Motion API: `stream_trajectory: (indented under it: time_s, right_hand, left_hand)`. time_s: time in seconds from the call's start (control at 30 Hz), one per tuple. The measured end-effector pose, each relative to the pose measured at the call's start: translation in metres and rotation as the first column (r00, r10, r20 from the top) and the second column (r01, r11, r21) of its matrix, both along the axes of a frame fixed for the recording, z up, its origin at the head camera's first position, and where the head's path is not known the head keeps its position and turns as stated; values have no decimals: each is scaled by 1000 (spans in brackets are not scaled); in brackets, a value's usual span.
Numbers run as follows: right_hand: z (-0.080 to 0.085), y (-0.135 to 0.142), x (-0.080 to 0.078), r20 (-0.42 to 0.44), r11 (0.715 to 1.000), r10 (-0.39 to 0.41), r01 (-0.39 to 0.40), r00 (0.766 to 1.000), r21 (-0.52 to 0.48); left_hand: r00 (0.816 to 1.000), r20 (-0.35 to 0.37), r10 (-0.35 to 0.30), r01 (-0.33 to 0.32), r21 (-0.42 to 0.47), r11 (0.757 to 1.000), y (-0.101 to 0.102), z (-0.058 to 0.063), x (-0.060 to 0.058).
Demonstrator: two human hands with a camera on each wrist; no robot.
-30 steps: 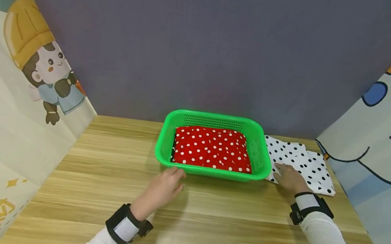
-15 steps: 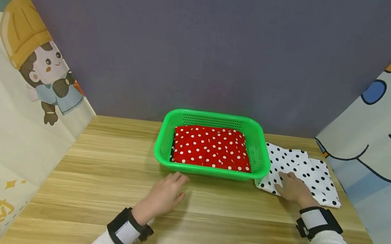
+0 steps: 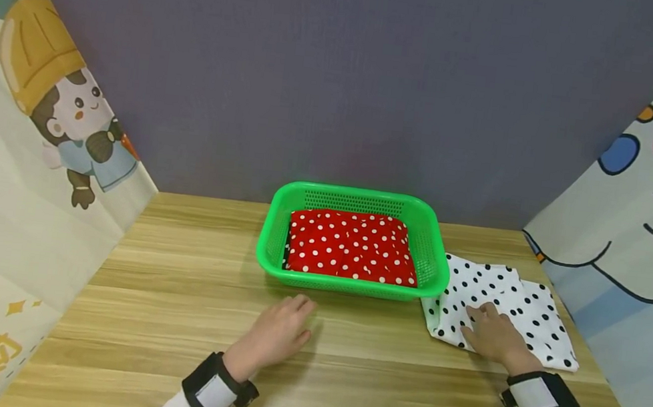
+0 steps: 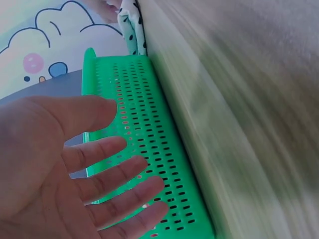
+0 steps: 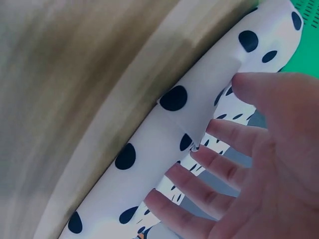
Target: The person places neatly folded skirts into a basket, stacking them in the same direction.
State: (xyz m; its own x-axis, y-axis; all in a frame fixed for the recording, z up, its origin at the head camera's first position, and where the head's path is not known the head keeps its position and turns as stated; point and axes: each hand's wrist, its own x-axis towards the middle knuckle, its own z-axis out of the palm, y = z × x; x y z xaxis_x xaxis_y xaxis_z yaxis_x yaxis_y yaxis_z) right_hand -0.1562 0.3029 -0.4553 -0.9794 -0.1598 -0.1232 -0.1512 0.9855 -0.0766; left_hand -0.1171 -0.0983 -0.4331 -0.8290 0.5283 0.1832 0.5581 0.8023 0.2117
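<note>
A folded white cloth with black dots (image 3: 538, 308) lies on the table to the right of the green basket (image 3: 267, 250), its left corner close by the basket's side. On top of the cloth rests my right hand (image 3: 496, 333); in the right wrist view its spread fingers (image 5: 214, 164) touch the fabric with their tips, not curled round it. My left hand (image 3: 272, 331) hovers in front of the basket, holding nothing. The left wrist view shows its fingers (image 4: 124, 199) spread before the basket's perforated wall. Inside the basket sits a folded red cloth with white dots (image 3: 352, 247).
The wooden table (image 3: 186, 268) ends at a dark grey panel (image 3: 340, 84) behind the basket. Printed curtains flank it: a cartoon figure on the left curtain (image 3: 93, 130), a pink spot on the right curtain (image 3: 649, 233).
My right hand has drawn the white dotted cloth toward me and slightly to the right across the table. My left hand has shifted back a little from the basket.
</note>
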Motion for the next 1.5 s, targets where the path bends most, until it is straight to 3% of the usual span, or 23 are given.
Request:
stream_trajectory:
  time_s: [0.23, 0.9, 1.5]
  right_hand:
    - [-6, 1, 14, -57, 1000, 13, -15, 998, -24]
    - [-4, 5, 52, 31, 997, -58, 59, 998, -50]
    - [-6, -4, 82, -41, 998, -30, 28, 999, -54]
  left_hand:
    - [1000, 11, -8, 8, -8, 1000, 5, -7, 4]
    - [998, 9, -66, 66, -6, 998, 24, -14, 12]
    - [995, 11, -100, 100, -8, 995, 44, -13, 16]
